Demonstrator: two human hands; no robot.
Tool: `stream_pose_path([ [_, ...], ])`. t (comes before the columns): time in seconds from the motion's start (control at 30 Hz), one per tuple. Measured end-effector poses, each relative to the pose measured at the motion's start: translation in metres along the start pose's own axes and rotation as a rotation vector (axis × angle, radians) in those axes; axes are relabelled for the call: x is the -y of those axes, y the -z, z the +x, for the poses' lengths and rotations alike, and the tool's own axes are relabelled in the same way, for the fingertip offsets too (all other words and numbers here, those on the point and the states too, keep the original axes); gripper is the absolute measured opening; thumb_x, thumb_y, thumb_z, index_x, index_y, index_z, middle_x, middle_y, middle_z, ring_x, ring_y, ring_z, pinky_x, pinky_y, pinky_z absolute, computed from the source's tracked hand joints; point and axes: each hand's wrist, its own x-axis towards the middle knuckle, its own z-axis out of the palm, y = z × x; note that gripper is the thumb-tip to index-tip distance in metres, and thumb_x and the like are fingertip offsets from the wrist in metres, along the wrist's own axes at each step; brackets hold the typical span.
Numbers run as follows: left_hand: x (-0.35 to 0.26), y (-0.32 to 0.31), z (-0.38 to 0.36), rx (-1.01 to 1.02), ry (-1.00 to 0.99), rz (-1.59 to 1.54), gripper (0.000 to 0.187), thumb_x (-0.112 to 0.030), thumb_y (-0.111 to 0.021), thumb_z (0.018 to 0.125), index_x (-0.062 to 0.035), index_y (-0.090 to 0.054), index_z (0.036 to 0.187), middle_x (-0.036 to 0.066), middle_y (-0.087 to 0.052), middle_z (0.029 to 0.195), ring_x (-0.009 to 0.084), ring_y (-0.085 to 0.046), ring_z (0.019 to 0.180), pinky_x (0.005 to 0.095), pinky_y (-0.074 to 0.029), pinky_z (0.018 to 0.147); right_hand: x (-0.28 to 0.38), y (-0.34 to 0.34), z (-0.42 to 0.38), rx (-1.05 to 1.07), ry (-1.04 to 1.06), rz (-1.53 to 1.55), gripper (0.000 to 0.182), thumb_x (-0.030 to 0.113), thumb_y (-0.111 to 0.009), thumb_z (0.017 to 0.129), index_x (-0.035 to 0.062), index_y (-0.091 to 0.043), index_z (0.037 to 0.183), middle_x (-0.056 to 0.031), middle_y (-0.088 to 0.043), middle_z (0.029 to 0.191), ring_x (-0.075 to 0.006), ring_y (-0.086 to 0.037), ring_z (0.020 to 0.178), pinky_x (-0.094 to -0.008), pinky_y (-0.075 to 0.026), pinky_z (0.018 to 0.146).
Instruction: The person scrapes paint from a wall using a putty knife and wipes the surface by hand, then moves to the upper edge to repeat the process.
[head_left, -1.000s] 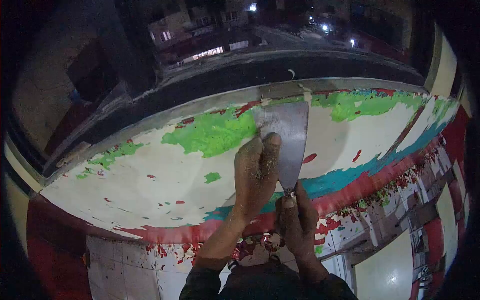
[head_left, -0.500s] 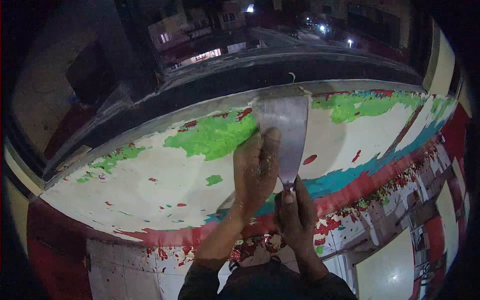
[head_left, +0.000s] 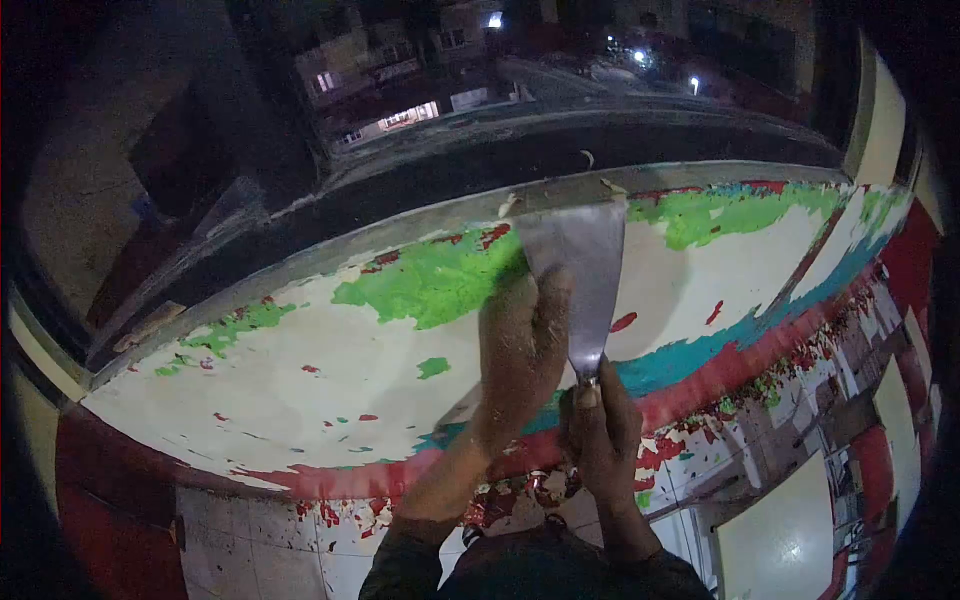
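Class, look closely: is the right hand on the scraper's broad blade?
No, the right hand grips the scraper below its blade, against which the left hand lies.

1 flared grey metal scraper (head_left: 594,270): bare right hand (head_left: 606,430) around lower end, bare left hand (head_left: 522,340) against face. Cream wall (head_left: 270,395) behind, patched green, teal, red.

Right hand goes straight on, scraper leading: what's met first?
Likely the grey strip just past the blade edge of the scraper in the right hand; the dark window frame lies beyond. Depth is unclear: the edge may already touch the strip.
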Motion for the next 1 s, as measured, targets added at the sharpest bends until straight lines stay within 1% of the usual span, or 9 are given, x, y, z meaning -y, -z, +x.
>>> stream_pose_path([
  [0.1,-0.007,0.006,-0.009,0.056,0.164,-0.063,0.032,-0.026,-0.046,0.09,-0.0001,-0.05,0.071,0.002,-0.041,0.053,0.008,-0.037,0.051,0.027,-0.031,0.045,-0.004,0.003,-0.01,-0.023,0.045,-0.065,0.042,0.028,-0.039,0.091,-0.0051,-0.039,0.117,0.0042,-0.037,0.057,-0.0026,-0.033,0.044,-0.0198,-0.029,0.039],
  [0.27,-0.007,0.008,-0.005,0.065,0.146,0.0,0.031,-0.024,-0.048,0.088,0.0006,-0.049,0.069,0.005,-0.041,0.053,0.0114,-0.037,0.05,0.0293,-0.031,0.046,-0.002,0.003,-0.005,0.043,-0.002,-0.037,0.043,0.024,-0.037,0.092,-0.0026,-0.033,0.126,0.0029,-0.042,0.063,-0.003,-0.037,0.05,-0.0191,-0.032,0.043],
  [0.37,-0.008,0.011,-0.011,0.04,0.027,0.108,0.021,-0.014,-0.049,0.087,0.0034,-0.049,0.074,0.016,-0.046,0.055,0.0304,-0.046,0.047,0.0383,-0.033,0.046,-0.003,0.008,-0.016,0.092,-0.04,-0.037,0.044,0.021,-0.037,0.092,-0.0015,-0.03,0.13,0.0021,-0.045,0.067,-0.0037,-0.04,0.053,-0.0191,-0.034,0.046],
  [0.5,-0.002,0.02,-0.019,0.154,0.18,0.129,0.021,-0.014,-0.049,0.087,0.0033,-0.05,0.075,0.016,-0.047,0.057,0.0287,-0.048,0.049,0.0377,-0.034,0.047,-0.022,0.006,-0.016,0.074,0.002,-0.097,0.044,0.021,-0.037,0.092,-0.0016,-0.03,0.13,0.0014,-0.046,0.069,-0.0041,-0.04,0.054,-0.0199,-0.035,0.047],
  [0.6,-0.005,0.019,-0.015,0.108,0.168,0.112,0.02,-0.014,-0.049,0.087,0.0028,-0.05,0.074,0.015,-0.047,0.057,0.0295,-0.048,0.049,0.0378,-0.035,0.047,-0.005,-0.001,-0.006,0.059,0.003,-0.037,0.042,0.024,-0.036,0.093,-0.0041,-0.035,0.124,0.0025,-0.041,0.06,-0.0029,-0.036,0.045,-0.0182,-0.031,0.04],
  [0.67,-0.008,0.02,-0.018,0.108,0.206,0.05,0.021,-0.013,-0.049,0.087,0.0017,-0.048,0.072,0.016,-0.047,0.057,0.0295,-0.048,0.049,0.0374,-0.035,0.046,-0.02,0.005,-0.02,0.059,0.027,-0.075,0.044,0.024,-0.037,0.092,-0.0021,-0.032,0.128,0.0017,-0.043,0.065,-0.004,-0.039,0.052,-0.0192,-0.033,0.045],
  [0.77,-0.007,0.017,-0.007,0.033,0.107,0.063,0.033,-0.023,-0.05,0.087,0.002,-0.047,0.066,0.009,-0.042,0.052,0.0126,-0.037,0.048,0.031,-0.031,0.044,-0.017,0.002,-0.009,0.076,0.029,-0.109,0.045,0.024,-0.038,0.092,-0.0007,-0.032,0.13,0.0011,-0.044,0.067,-0.005,-0.041,0.056,-0.0202,-0.036,0.049],
  [0.87,-0.016,0.021,-0.002,0.057,0.229,0.054,0.031,-0.023,-0.05,0.087,0.0021,-0.05,0.069,0.009,-0.043,0.052,0.0131,-0.038,0.049,0.0318,-0.033,0.045,-0.008,-0.002,-0.009,0.083,-0.031,-0.073,0.044,0.023,-0.038,0.092,-0.0003,-0.032,0.13,0.0007,-0.045,0.068,-0.0054,-0.042,0.056,-0.0204,-0.037,0.049],
  [1.0,-0.003,0.019,-0.016,0.085,0.156,0.072,0.031,-0.023,-0.05,0.088,0.0017,-0.051,0.07,0.008,-0.044,0.053,0.0132,-0.037,0.049,0.0313,-0.033,0.046,-0.013,0.0,-0.021,0.039,-0.071,-0.034,0.043,0.02,-0.038,0.092,-0.0001,-0.032,0.13,0.0006,-0.045,0.069,-0.005,-0.042,0.057,-0.0198,-0.037,0.049],
])
